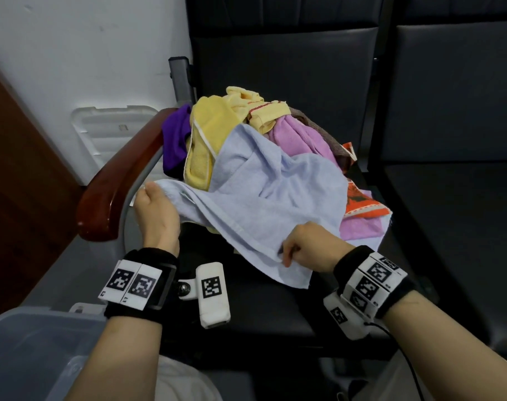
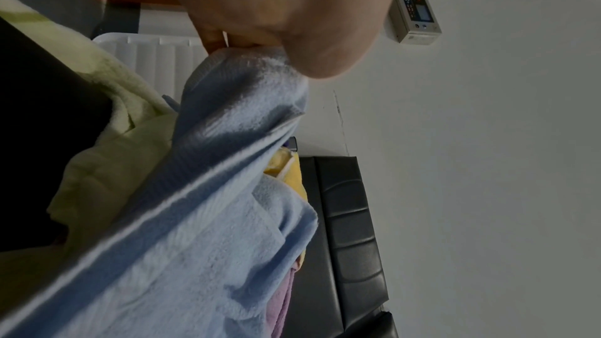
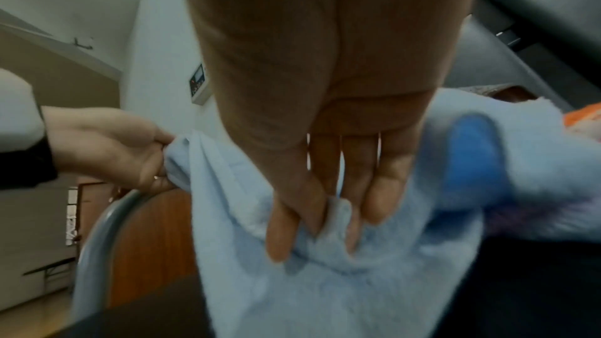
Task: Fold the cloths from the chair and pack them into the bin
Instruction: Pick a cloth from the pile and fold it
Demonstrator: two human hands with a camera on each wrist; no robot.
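Taking the chair's wooden armrest as the marker, the clear bin sits below and to its near left, at the picture's bottom corner, with nothing visible in the part that shows. Just right of the armrest's near end, the left hand pinches one corner of the light blue towel between thumb and curled fingers; the left wrist view shows the cloth bunched at that pinch. The towel runs from there away to the right across the dark seat, its hemmed long edge slanting down toward the right hand, whose fingers are curled into a fold of the same edge. Its far part drapes over the heap of yellow, purple, pink and orange cloths piled behind, right of the armrest. The towel looks soft, light and limp, likely to sag and wrinkle wherever unsupported, and not slippery or fragile. Taking both corners of one short edge would probably let it hang flat; the right hand appears to hold mid-edge, not a corner.
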